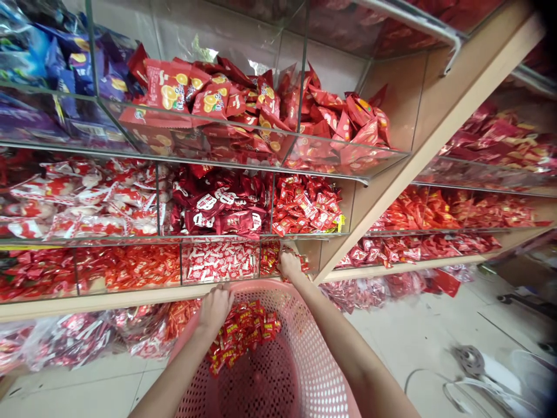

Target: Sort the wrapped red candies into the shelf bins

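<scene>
A big candy rack fills the view, with clear walls that split each shelf into bins. A pink basket full of little holes stands just in front of the rack's bottom edge, near its right corner. The left hand has its fingers curled over the basket's top edge, on the far left side. The right hand is down in the last bin, at the right end of the lowest shelf. Its fingers are bent and mostly hidden, so I cannot tell if they hold a candy. The small red-and-yellow candies lie in a heap in the basket, by its far edge. More red candies lie in the last bin, beside the right hand.

It looks like the step now is picking candies out of that bin. I think the next move calls for a firm pinch, then a lift over the bin's front edge while the left hand holds the basket steady.

On the upper shelf, the red packs show orange slices and white marks that look like Korean letters. The small candies have yellow letters, too tiny to read for sure
</scene>
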`<act>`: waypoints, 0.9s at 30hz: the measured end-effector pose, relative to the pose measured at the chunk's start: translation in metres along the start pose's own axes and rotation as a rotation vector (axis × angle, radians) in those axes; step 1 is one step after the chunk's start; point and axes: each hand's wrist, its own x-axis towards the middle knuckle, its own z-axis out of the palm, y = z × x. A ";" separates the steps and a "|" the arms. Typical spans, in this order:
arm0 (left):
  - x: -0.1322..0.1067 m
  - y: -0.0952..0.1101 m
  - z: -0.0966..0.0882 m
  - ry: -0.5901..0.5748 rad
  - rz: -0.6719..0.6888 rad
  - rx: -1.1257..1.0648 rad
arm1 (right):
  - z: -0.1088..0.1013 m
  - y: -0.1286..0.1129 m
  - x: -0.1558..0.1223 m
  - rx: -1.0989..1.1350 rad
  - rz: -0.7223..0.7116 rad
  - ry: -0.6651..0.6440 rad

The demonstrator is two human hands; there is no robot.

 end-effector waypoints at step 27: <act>-0.001 -0.001 0.002 0.000 -0.004 -0.021 | 0.096 0.022 -0.103 0.830 0.133 0.008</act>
